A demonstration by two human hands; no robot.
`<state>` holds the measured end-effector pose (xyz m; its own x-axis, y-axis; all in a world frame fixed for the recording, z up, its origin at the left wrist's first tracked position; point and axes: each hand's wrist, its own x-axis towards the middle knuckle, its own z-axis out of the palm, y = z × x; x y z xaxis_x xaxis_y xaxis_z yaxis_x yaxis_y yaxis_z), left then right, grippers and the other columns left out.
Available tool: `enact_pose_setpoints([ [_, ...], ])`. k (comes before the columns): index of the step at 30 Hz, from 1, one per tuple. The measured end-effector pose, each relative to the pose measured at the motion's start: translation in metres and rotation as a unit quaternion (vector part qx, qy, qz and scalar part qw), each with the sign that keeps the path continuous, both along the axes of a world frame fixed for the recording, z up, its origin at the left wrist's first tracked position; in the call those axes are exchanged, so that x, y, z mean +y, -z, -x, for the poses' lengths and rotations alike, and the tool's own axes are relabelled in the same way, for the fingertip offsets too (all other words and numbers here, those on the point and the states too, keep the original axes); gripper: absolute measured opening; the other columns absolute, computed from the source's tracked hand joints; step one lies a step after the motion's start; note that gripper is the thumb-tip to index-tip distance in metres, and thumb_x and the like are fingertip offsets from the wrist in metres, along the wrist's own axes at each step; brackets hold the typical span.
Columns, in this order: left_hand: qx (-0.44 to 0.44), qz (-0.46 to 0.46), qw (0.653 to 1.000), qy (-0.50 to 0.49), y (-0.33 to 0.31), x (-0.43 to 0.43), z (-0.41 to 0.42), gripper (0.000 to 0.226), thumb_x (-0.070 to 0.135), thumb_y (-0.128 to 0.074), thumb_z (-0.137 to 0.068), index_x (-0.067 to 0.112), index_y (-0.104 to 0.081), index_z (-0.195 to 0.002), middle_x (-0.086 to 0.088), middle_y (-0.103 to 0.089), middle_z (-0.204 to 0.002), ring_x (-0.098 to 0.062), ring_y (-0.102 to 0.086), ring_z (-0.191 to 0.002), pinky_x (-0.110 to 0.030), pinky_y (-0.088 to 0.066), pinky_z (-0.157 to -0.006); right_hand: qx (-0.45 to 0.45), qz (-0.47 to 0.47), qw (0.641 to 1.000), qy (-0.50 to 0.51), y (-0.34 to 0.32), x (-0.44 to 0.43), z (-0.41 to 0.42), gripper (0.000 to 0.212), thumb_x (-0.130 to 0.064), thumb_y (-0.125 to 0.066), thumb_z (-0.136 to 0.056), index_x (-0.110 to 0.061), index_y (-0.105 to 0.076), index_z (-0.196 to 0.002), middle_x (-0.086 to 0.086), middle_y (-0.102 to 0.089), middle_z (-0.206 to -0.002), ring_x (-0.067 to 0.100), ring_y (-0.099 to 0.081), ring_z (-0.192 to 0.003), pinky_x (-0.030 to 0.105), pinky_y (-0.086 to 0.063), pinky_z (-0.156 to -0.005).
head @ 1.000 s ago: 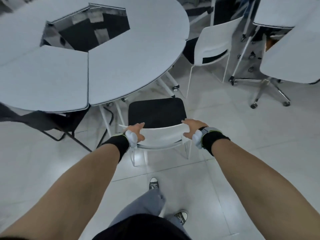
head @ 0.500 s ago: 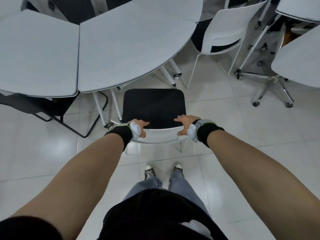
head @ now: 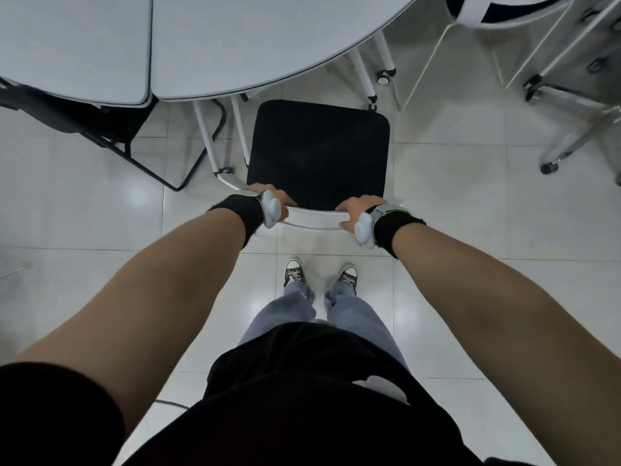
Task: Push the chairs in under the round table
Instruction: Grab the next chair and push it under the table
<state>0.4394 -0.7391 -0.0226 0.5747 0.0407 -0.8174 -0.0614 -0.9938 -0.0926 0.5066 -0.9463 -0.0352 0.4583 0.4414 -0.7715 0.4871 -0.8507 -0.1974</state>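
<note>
A white chair with a black seat (head: pixel 317 146) stands right in front of me, its seat fully out from under the round grey table (head: pixel 255 38). The seat's far edge lies just short of the table's rim. My left hand (head: pixel 273 200) grips the left end of the white backrest top. My right hand (head: pixel 359 213) grips the right end. Both wrists wear black bands with white devices. My two feet stand just behind the chair.
A black-framed chair (head: pixel 111 129) sits tucked under the table at the left. Another white chair (head: pixel 497 15) stands at the top right. A castered metal table base (head: pixel 571 105) spreads at the far right. White table legs with casters (head: pixel 383 72) stand beside the seat.
I have stepped up behind the chair and my view has tilted down. Both hands stay on the backrest; the seat looks about as far from the table rim as before.
</note>
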Motion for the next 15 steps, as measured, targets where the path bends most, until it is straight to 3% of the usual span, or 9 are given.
enact_pose_setpoints([
  [4,-0.015,0.065,0.998,-0.004,0.025,0.014,-0.007,0.045,0.061,-0.041,-0.092,0.046,-0.055,-0.132,0.010,-0.067,-0.125,-0.022,-0.063,-0.115,-0.031,-0.050,-0.097,-0.034,-0.004,0.999,-0.020,0.011,0.006,-0.007,0.046,-0.056,-0.052,-0.089,-0.035,-0.061,-0.128,0.002,-0.070,-0.117,0.028,-0.065,-0.105,0.038,-0.052,-0.094],
  [8,-0.056,0.072,0.995,0.043,0.039,0.020,-0.016,0.051,0.071,-0.036,-0.087,0.050,-0.056,-0.129,0.015,-0.073,-0.109,-0.020,-0.067,-0.102,-0.025,-0.042,-0.074,-0.044,-0.013,0.999,-0.023,0.022,0.007,-0.014,0.040,-0.054,-0.052,-0.088,-0.038,-0.065,-0.123,0.002,-0.072,-0.107,0.027,-0.066,-0.094,0.036,-0.054,-0.085],
  [12,-0.061,0.104,0.992,0.030,0.040,0.026,-0.023,0.060,0.081,-0.030,-0.080,0.051,-0.058,-0.124,0.015,-0.072,-0.086,-0.018,-0.069,-0.089,-0.025,-0.049,-0.074,-0.054,-0.018,0.998,-0.010,0.029,0.008,-0.021,0.036,-0.044,-0.056,-0.084,-0.041,-0.069,-0.117,0.000,-0.073,-0.098,0.022,-0.060,-0.075,0.032,-0.051,-0.074],
  [15,-0.073,0.122,0.990,0.028,0.040,0.032,-0.027,0.063,0.083,-0.028,-0.079,0.050,-0.058,-0.124,0.012,-0.074,-0.095,-0.021,-0.069,-0.090,-0.027,-0.051,-0.077,-0.057,-0.015,0.998,-0.009,0.033,0.010,-0.025,0.038,-0.035,-0.057,-0.080,-0.041,-0.070,-0.114,-0.002,-0.073,-0.089,0.019,-0.056,-0.067,0.029,-0.048,-0.066],
])
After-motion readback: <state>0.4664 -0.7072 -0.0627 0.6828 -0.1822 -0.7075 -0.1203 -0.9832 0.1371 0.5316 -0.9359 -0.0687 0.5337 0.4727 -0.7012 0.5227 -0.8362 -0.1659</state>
